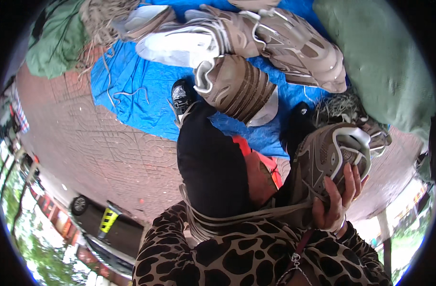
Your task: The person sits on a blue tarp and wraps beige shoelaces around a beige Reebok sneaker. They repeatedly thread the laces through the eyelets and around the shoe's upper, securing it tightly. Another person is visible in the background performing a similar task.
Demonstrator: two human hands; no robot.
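My right hand (334, 202) grips a brown sneaker upper (318, 159) with white edging, held up at the right of my lap. Its fingers lie bent over the tongue and the ankle opening. A bundle of flat beige laces (246, 219) runs across my lap toward this upper and loops round my black-clad left knee (208, 167). My left hand does not show; only the patterned left sleeve (163, 238) is visible. Beyond my knees, a nested stack of brown uppers (232, 90) rests on a blue tarp (127, 90).
More stacked uppers (304, 50) lie at the far side of the tarp. A heap of loose laces (106, 21) sits beside a green sack (58, 40); a larger green sack (380, 62) stands at right. Brick paving (84, 128) surrounds the tarp. A dark car (125, 233) is at the left.
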